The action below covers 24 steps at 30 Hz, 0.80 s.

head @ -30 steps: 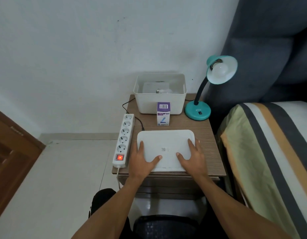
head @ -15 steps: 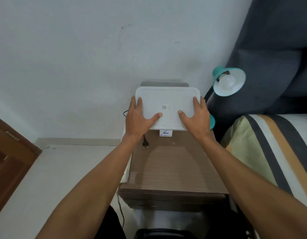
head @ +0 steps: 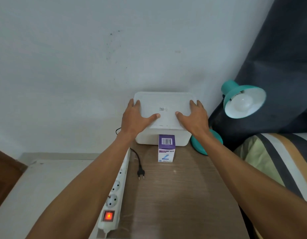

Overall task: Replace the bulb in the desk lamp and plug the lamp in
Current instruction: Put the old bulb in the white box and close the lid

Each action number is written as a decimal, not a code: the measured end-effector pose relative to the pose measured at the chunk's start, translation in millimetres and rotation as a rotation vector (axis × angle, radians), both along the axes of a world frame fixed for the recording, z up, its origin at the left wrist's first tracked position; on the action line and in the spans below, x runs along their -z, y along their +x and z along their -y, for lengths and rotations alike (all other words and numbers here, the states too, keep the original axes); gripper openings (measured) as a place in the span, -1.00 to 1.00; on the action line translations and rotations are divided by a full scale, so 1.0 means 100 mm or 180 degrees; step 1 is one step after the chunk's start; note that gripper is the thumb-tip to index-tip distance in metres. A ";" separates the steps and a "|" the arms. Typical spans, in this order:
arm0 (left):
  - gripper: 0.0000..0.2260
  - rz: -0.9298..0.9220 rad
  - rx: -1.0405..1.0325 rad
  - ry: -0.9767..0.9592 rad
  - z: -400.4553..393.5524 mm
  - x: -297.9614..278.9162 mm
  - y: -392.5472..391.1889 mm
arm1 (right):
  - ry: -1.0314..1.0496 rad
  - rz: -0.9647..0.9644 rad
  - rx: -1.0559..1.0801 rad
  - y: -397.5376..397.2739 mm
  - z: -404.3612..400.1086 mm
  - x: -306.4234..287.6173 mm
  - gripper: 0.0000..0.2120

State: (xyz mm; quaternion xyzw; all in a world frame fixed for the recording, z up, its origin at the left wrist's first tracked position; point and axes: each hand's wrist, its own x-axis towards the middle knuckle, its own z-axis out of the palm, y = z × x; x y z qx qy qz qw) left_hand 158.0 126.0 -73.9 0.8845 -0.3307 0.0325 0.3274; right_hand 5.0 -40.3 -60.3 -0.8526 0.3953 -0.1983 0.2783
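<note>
Desk lamp [head: 242, 102], teal with a white bulb [head: 242, 102] in its shade, is standing at the wooden counter's [head: 175, 195] far right. Left hand [head: 137, 116] and right hand [head: 195, 116] are lying flat, fingers spread, pressing the white bin's lid [head: 164, 100]. A barcoded purple bulb box [head: 166, 148] is standing before it; the plug [head: 140, 174] is lying unplugged beside the power strip [head: 114, 199].

— What's different with the lid [head: 164, 107]?
— It's off the table now, sitting on the white box [head: 145, 138], between the left hand [head: 136, 116] and right hand [head: 195, 116].
— And underneath?
— The plug [head: 140, 174] lies uncovered.
</note>
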 end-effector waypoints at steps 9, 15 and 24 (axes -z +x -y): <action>-0.28 -0.0091 0.0109 0.0208 0.09 -0.01 0.21 | 0.0197 -0.0223 -0.0019 0.12 0.08 0.01 -0.20; -0.27 -0.0186 0.0081 0.0230 0.07 -0.03 0.23 | 0.0163 -0.0321 -0.0054 0.14 0.07 -0.03 -0.20; -0.24 -0.0311 0.0106 0.0261 0.03 0.03 0.22 | 0.0217 -0.0270 -0.0153 0.11 0.07 0.03 -0.20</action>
